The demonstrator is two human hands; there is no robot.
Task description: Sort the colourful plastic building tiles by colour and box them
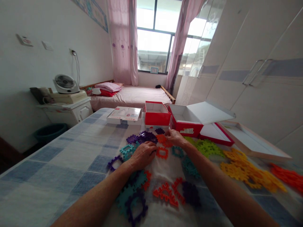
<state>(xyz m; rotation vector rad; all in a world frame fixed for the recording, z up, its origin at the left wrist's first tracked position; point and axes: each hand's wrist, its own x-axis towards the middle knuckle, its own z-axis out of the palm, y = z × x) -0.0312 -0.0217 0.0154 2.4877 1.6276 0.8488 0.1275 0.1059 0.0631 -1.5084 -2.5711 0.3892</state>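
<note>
My left hand (144, 154) is over the table with its fingers bent and close together. Its fingertips are beside an orange square-holed plastic piece (162, 153), and what lies under them is hidden. Farther forward, my right hand (175, 137) has its fingers closed at the edge of an orange interlocking plastic piece (163, 140). Dark purple pieces (147, 136) are heaped just beyond my left hand. Turquoise pieces (127, 152) are left of it, and another turquoise piece (177, 151) sits below my right wrist. Nearer me are an orange triangular piece (165, 193) and a purple teardrop-shaped frame (136, 208).
Green pieces (209, 148), yellow pieces (251, 171) and red-orange pieces (287, 177) lie in piles to the right. Along the back stand a white box (124, 114), a red box (157, 119), an open-lidded red box (186, 127) and a shallow tray (255, 149).
</note>
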